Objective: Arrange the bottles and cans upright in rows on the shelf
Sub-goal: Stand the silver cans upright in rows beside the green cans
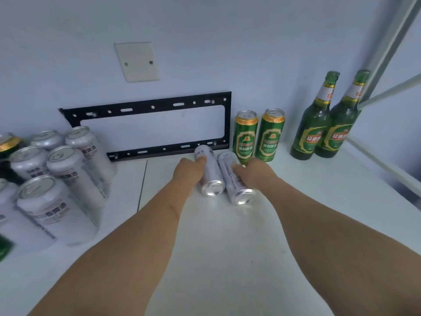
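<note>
White shelf [296,190] and pale blue wall fill the view, with a black metal bracket [145,106] fixed low on the wall and a cream square cover plate [136,61] above it.

On the far left stands a bunch of tall silver cans [57,179], all upright and packed close, so that part looks done. One gold-topped can [8,142] peeks out at the edge behind them.

Next comes the left hand [189,169]. Its fingers are curled round a silver can lying on its side [209,172], with the shiny bottom facing the person. Touching it, or nearly so, lies a second silver can on its side [234,179], and the right hand [252,174] is wrapped round that one. Both cans are on the shelf in the middle, just in front of the bracket. I think each hand holds the can round its body so it can tip it up onto its base.

Right behind the right hand stand two green cans with gold rims [258,135], side by side like the start of a row. Further right, near the shelf post, two green glass bottles [325,124] stand upright, touching each other.

The silver cans probably belong with their friends on the left.
</note>
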